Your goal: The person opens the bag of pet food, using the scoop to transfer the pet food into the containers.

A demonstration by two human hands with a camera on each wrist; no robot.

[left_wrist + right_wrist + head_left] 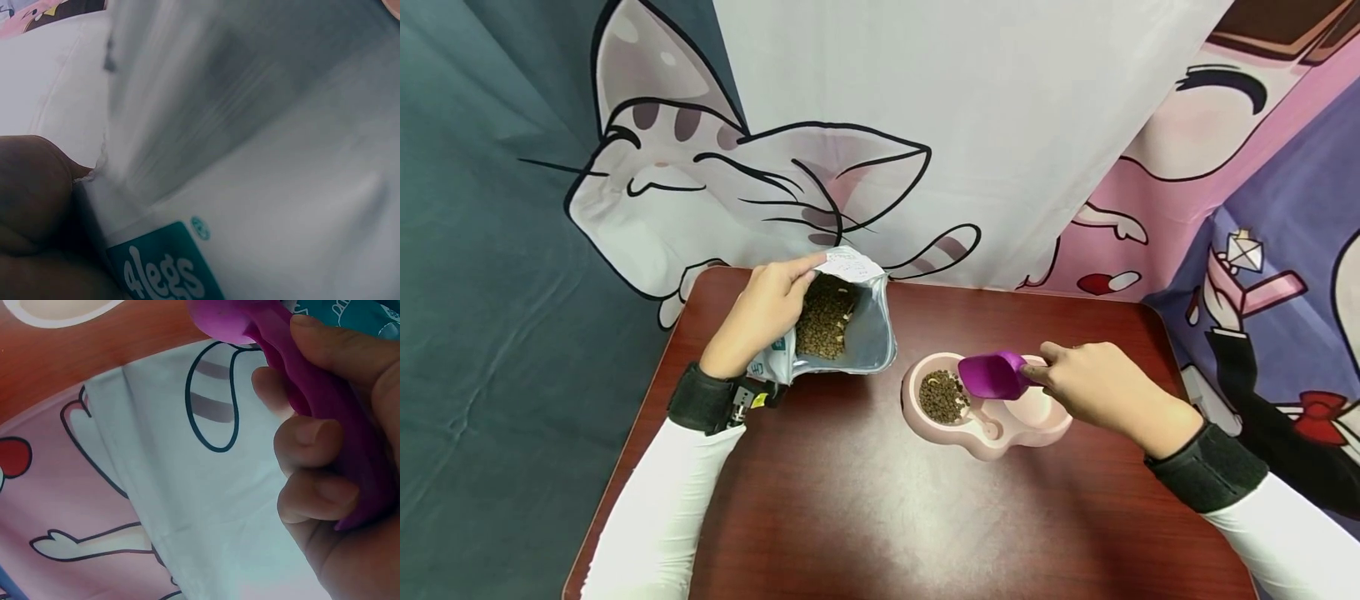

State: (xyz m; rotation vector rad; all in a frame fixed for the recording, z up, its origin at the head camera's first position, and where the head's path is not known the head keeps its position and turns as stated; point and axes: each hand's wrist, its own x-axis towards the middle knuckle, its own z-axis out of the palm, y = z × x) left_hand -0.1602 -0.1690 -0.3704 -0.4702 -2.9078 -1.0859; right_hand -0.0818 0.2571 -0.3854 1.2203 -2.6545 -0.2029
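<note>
My left hand [763, 304] grips the rim of an open pet-food bag [871, 337], silvery inside, with brown kibble [823, 321] in it. In the left wrist view, the bag's pale side carries a teal "4legs" label [164, 265], and fingers show at the left edge. My right hand [1090, 383] holds a purple scoop [992, 375] by its handle, fingers wrapped round it in the right wrist view. No kibble shows in the scoop's visible hollow. It overlaps a pink double pet bowl [988, 446], whose left compartment contains kibble [942, 397].
A dark red-brown table [842, 500] bears the bag at the back left and the bowl right of centre. Behind it hangs a cloth [985, 108] with cartoon cats, close against the table's back edge. A white object [1210, 400] stands beyond the right edge.
</note>
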